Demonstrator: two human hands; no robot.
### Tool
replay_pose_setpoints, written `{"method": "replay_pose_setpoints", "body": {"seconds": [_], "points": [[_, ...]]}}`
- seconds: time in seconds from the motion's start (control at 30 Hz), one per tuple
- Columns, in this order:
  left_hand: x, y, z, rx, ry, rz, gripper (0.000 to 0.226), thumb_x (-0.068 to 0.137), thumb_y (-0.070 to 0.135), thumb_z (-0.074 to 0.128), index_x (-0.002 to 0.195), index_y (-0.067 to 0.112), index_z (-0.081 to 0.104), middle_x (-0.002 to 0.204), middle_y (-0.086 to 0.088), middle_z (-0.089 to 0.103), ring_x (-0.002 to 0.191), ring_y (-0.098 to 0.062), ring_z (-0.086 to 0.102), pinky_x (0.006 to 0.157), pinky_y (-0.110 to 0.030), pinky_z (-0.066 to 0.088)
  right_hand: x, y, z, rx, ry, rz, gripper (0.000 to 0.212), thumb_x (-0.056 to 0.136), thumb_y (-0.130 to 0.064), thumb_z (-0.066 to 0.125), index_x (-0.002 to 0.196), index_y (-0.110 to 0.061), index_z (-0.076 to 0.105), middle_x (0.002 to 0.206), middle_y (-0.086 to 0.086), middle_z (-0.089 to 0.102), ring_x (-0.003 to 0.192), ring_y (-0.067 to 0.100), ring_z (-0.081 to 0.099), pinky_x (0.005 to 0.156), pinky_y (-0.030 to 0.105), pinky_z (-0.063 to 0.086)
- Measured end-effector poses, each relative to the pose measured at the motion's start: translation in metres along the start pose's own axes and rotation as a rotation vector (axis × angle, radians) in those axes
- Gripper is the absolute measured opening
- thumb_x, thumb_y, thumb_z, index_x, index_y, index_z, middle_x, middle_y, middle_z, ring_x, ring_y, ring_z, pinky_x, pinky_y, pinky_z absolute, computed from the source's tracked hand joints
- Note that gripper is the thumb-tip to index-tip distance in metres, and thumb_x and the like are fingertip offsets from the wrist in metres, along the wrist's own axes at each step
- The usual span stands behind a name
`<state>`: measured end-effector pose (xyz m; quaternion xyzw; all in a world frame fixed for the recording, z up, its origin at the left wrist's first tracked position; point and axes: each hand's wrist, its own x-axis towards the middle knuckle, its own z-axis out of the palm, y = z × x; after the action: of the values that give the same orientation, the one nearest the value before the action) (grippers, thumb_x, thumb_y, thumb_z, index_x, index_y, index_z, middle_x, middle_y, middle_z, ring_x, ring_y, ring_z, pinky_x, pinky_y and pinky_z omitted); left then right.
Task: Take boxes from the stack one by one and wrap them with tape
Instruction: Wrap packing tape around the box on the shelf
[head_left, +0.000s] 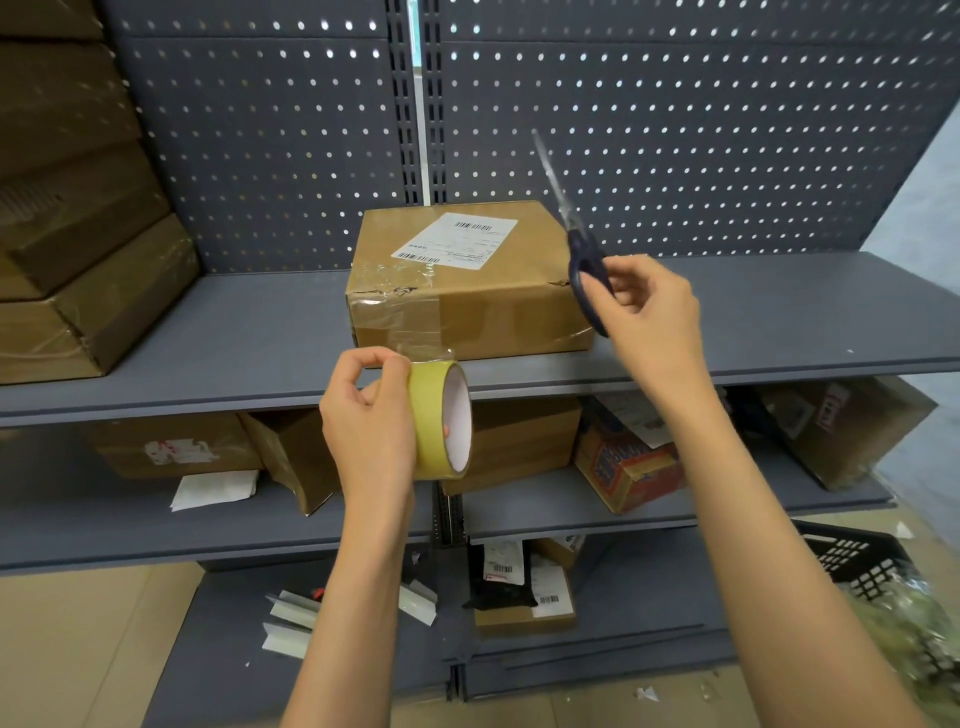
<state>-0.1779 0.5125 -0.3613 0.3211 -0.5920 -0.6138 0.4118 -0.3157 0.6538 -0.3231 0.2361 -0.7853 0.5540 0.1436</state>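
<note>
A brown cardboard box (467, 291) with a white shipping label stands on the top grey shelf (249, 343), clear tape over its left front. My left hand (366, 426) grips a yellowish tape roll (439, 418) just below the box's front edge, and a clear strip of tape runs up from the roll to the box. My right hand (649, 317) holds dark-handled scissors (576, 244) at the box's right corner, blades pointing up and left. A stack of brown boxes (78, 218) fills the shelf's left end.
A perforated grey back panel (675, 130) rises behind the shelf. Lower shelves hold several boxes, among them an orange printed carton (623, 467), plus loose paper (213, 488). A black crate (857, 566) and plastic wrap lie on the floor at right.
</note>
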Motion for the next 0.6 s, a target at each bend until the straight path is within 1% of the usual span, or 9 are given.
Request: {"method": "replay_pose_setpoints", "body": {"seconds": [0.07,0.1,0.17,0.23,0.3,0.37,0.47,0.53,0.6], "points": [[-0.002,-0.001,0.002,0.007,-0.031,0.009,0.02,0.09,0.019,0.058,0.073,0.029,0.06,0.048,0.005,0.041,0.059,-0.023,0.04,0.068,-0.062,0.051,0.001,0.012,-0.009,-0.086,0.088,0.048,0.024,0.091,-0.024,0.062,0.11,-0.008,0.066,0.087,-0.007,0.062,0.072,-0.006,0.056,0.065,0.003,0.039],[-0.003,-0.001,0.003,0.01,-0.045,0.012,0.02,0.09,0.019,0.058,0.073,0.03,0.06,0.049,0.004,0.043,0.059,-0.023,0.042,0.068,-0.062,0.051,0.001,0.018,-0.013,-0.137,0.131,0.069,0.026,0.093,-0.023,0.06,0.112,-0.006,0.065,0.092,-0.002,0.063,0.079,0.0,0.058,0.069,0.007,0.04],[-0.005,0.001,0.005,0.013,-0.077,0.011,0.021,0.091,0.019,0.058,0.073,0.029,0.06,0.048,0.005,0.045,0.057,-0.022,0.045,0.066,-0.062,0.052,0.003,0.032,-0.02,-0.262,0.169,0.107,0.028,0.095,-0.023,0.056,0.111,-0.002,0.064,0.099,0.01,0.066,0.094,0.022,0.06,0.078,0.024,0.042],[-0.007,0.002,0.008,0.006,-0.118,0.006,0.02,0.091,0.018,0.059,0.074,0.028,0.061,0.047,0.006,0.046,0.051,-0.017,0.046,0.062,-0.058,0.053,0.006,0.045,-0.025,-0.42,0.111,0.155,0.027,0.096,-0.021,0.055,0.107,0.001,0.064,0.101,0.018,0.066,0.096,0.033,0.058,0.076,0.034,0.041],[-0.008,0.002,0.01,-0.002,-0.163,0.0,0.019,0.092,0.019,0.059,0.075,0.027,0.062,0.05,0.004,0.048,0.05,-0.017,0.047,0.059,-0.052,0.051,0.01,0.053,-0.028,-0.551,0.037,0.198,0.026,0.096,-0.018,0.055,0.103,0.005,0.065,0.099,0.023,0.064,0.089,0.036,0.056,0.069,0.032,0.035],[-0.01,0.001,0.012,0.017,-0.203,0.018,0.017,0.091,0.021,0.06,0.077,0.027,0.063,0.056,0.002,0.052,0.056,-0.019,0.048,0.06,-0.046,0.05,0.012,0.058,-0.028,-0.633,-0.009,0.223,0.026,0.096,-0.016,0.054,0.104,0.007,0.063,0.102,0.027,0.062,0.09,0.039,0.055,0.068,0.032,0.033],[-0.011,-0.001,0.015,0.059,-0.263,0.084,0.012,0.093,0.022,0.058,0.082,0.026,0.063,0.067,-0.002,0.053,0.058,-0.008,0.047,0.057,-0.026,0.046,0.012,0.064,-0.024,-0.726,-0.064,0.216,0.026,0.096,-0.015,0.054,0.105,0.008,0.062,0.104,0.026,0.062,0.097,0.042,0.055,0.068,0.033,0.032],[-0.013,-0.001,0.017,0.09,-0.31,0.121,0.013,0.093,0.017,0.055,0.085,0.025,0.062,0.065,-0.003,0.048,0.053,-0.005,0.04,0.05,-0.013,0.035,0.011,0.067,-0.022,-0.767,-0.092,0.206,0.025,0.096,-0.015,0.054,0.103,0.007,0.062,0.103,0.026,0.062,0.098,0.041,0.055,0.067,0.033,0.032],[-0.013,-0.001,0.018,0.134,-0.371,0.157,0.013,0.094,0.013,0.053,0.09,0.022,0.06,0.051,0.006,0.04,0.049,-0.004,0.033,0.046,-0.012,0.03,0.011,0.07,-0.02,-0.785,-0.107,0.201,0.025,0.096,-0.015,0.054,0.103,0.007,0.062,0.104,0.025,0.062,0.1,0.041,0.055,0.068,0.032,0.032]]}}
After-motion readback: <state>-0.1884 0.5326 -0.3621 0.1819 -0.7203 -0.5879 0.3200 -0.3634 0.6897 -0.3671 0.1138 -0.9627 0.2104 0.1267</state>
